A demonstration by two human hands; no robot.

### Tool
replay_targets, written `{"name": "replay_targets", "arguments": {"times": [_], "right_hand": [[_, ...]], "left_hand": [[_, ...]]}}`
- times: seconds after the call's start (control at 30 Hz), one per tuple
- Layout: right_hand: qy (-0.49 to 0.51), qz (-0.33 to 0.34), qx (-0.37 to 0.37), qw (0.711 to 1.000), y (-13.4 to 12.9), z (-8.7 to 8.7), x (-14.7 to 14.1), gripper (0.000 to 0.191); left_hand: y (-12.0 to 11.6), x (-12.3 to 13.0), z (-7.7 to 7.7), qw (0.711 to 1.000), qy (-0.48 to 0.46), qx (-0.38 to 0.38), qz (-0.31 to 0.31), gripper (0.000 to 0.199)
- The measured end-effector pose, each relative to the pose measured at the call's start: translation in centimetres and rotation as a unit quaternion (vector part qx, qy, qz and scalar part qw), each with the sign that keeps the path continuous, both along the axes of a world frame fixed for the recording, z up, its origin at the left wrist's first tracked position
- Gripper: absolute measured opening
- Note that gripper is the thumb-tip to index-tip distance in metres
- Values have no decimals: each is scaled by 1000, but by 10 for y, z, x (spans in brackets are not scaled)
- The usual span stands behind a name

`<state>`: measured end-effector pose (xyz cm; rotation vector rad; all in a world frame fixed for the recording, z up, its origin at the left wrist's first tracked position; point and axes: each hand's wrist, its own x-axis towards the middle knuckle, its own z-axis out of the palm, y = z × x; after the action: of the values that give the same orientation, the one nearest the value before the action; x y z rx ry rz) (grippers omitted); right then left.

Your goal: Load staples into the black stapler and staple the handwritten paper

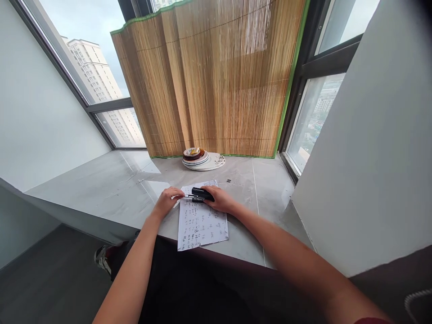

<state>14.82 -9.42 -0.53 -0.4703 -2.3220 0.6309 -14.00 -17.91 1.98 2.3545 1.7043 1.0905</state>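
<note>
A black stapler lies over the upper part of a sheet of handwritten paper, its top cover apart from its base. My right hand is closed around the stapler's right end. At the other end, my left hand pinches a thin silvery metal part that sticks out to the left. Whether that part is still joined to the stapler, I cannot tell. Just beyond the paper, to the right, lie small dark pieces that look like staple strips.
Plates and small dishes are stacked at the back of the tiled ledge. Behind them hangs a bamboo blind with green edging. Windows flank it, and a white wall rises on the right. The ledge's front edge runs by my legs.
</note>
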Motion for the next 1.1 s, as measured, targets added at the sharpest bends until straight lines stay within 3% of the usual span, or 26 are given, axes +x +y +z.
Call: {"name": "replay_targets", "arguments": {"times": [0.2, 0.47, 0.7, 0.97, 1.1], "right_hand": [[3, 9, -1, 1000, 2, -1, 0, 54], [-11, 0, 3, 1000, 4, 0, -2, 54], [-16, 18, -3, 1000, 9, 2, 1, 50], [-38, 12, -4, 999, -3, 10, 5, 51], [-100, -11, -15, 995, -4, 22, 22, 26]], "left_hand": [[0, 16, 2, 999, 4, -19, 40, 11], [18, 50, -7, 991, -128, -38, 9, 23], [22, 56, -12, 978, -194, -72, 11, 30], [9, 39, 2, 992, -87, -90, -7, 25], [-3, 23, 6, 994, -31, -101, -2, 17]]}}
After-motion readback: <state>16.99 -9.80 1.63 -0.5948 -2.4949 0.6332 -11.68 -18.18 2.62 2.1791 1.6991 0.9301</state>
